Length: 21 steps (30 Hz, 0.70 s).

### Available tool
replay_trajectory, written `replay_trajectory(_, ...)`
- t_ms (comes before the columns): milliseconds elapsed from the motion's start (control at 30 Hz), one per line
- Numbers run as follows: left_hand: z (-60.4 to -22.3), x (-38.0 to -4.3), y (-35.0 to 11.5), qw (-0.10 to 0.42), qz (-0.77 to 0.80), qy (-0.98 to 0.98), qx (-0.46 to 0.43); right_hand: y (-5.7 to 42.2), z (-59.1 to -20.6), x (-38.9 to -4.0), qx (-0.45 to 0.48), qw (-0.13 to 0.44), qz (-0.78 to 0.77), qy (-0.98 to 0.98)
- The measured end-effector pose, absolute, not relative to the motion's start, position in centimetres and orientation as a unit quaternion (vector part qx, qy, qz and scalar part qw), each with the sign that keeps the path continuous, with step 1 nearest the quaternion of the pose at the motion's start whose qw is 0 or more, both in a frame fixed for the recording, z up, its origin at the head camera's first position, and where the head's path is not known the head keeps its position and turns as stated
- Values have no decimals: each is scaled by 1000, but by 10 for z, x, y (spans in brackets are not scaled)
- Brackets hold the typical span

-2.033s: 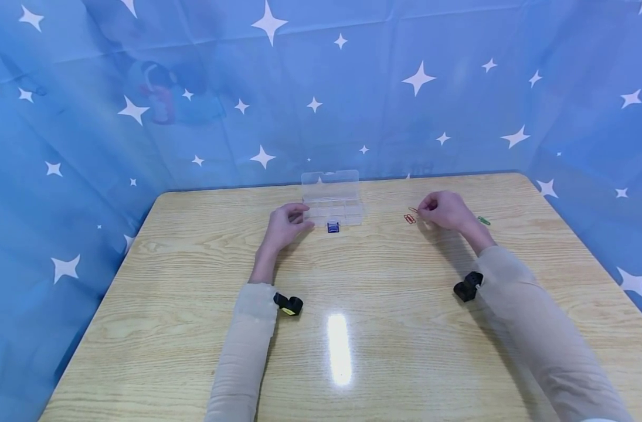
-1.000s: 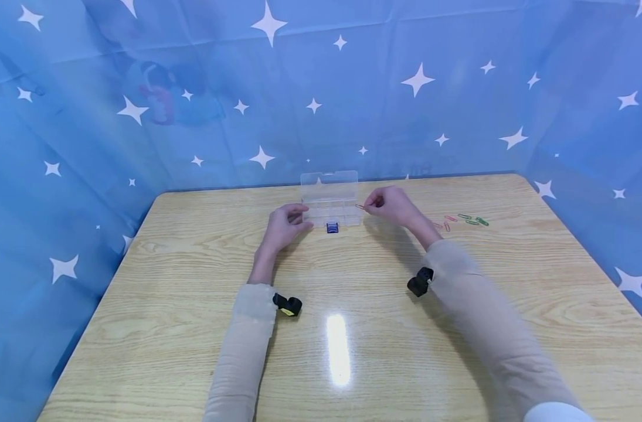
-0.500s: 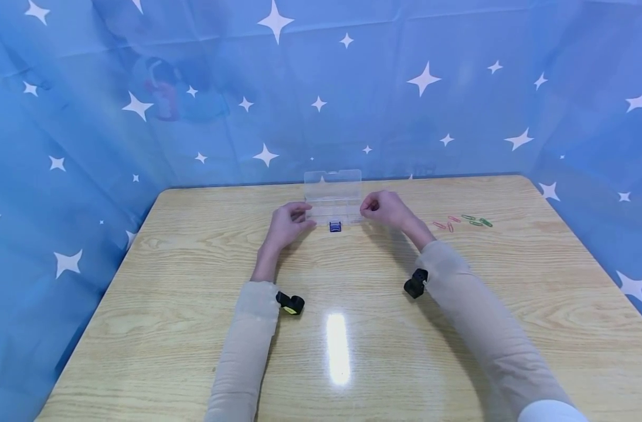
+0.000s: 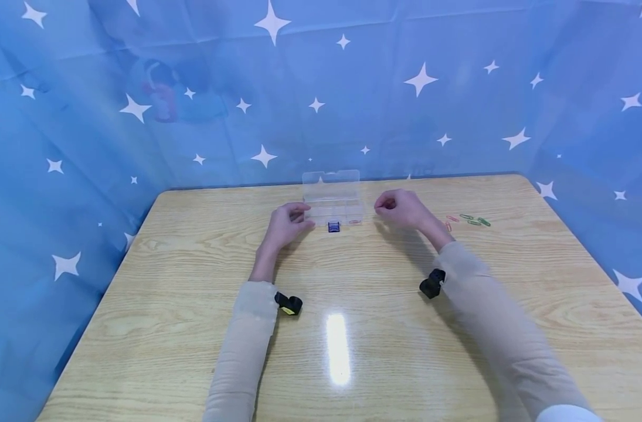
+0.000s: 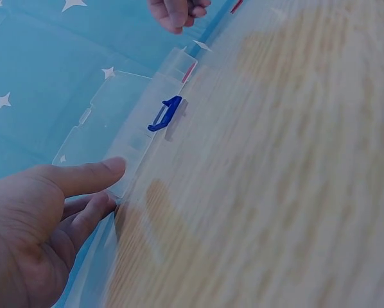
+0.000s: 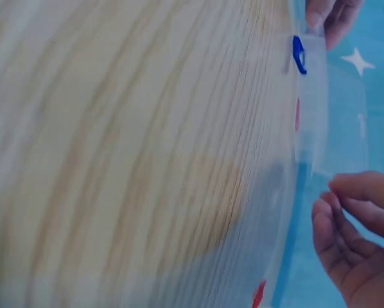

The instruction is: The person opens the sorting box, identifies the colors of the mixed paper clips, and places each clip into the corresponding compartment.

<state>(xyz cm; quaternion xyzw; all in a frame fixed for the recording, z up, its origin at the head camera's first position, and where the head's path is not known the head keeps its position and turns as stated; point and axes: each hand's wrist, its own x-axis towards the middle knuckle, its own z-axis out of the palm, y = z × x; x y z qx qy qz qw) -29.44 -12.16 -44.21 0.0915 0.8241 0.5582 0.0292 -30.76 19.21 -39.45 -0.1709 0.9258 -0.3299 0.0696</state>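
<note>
Pale wooden tabletop (image 4: 167, 328); the left hand (image 4: 284, 225) grips a clear rectangular plastic box (image 4: 331, 204). Nearby hangs the right hand (image 4: 403, 210), loosely curled.

Your place looks like a staged recording corner, though whether in a lab, a studio or a home cannot be told: creased blue cloth (image 4: 352, 117) printed with white stars (image 4: 420, 79) closes off the back and both sides of your wood-grain table (image 4: 162, 328). A bright oblong reflection (image 4: 338, 349) gleams on its top, and you wear a small black camera (image 4: 291, 304) on your left sleeve (image 4: 244, 346) and a second camera (image 4: 431, 284) on your right sleeve (image 4: 502, 316)
</note>
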Motion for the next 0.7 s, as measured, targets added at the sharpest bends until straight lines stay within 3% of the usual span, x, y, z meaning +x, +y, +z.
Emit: replay_trajectory(700, -441, -294, -120, 17, 542, 835, 94, 258, -396, -298, -133, 74, -285, 946)
